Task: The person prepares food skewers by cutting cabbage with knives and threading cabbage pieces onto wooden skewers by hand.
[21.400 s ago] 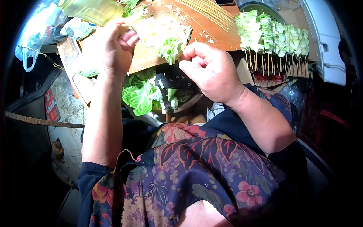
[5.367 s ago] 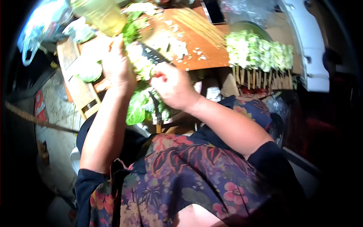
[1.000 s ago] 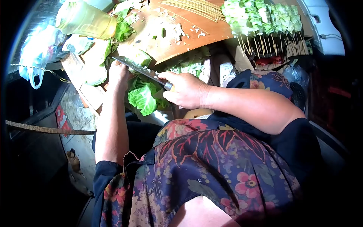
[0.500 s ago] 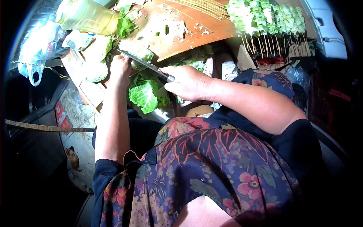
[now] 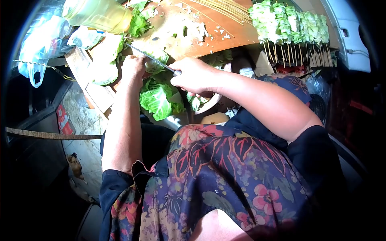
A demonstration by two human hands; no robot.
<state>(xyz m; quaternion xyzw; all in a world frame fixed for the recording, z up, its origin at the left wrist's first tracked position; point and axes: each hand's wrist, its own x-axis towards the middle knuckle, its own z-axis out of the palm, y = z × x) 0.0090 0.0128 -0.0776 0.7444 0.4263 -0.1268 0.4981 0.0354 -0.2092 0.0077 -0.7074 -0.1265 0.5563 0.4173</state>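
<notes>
Green cabbage piece (image 5: pixel 159 54): seen btwn the two hands, by the board's near edge; partly covered by the blade.
Knife (image 5: pixel 152 58): slanted across the piece, tip pointed up & left, beyond the L fingers.
R hand (image 5: pixel 191 74): wrapped round the knife handle, kept narrow.
L hand (image 5: pixel 134 66): fingers bent in, set at the piece's left side; exact grip can't be told (fingertips mostly hidden).
Board (image 5: pixel 217 46): strewn w/ pale scraps (image 5: pixel 201 32); bare sticks (image 5: pixel 225 10) laid at its far side.
Skewered leaves (image 5: pixel 289 24): lined up at right, stick ends pointed toward the body.
Jar (image 5: pixel 98 16): tilted, near the L side of the scraps.
Loose leaf (image 5: pixel 157 102): hung below the piece.
Blade risk: L fingers could be nicked if the piece is rolled or the blade is slipped off wet leaf, prob. the main hazard.
Edge risk: cut bits could be dropped off the near side, w/ little support seen there.
</notes>
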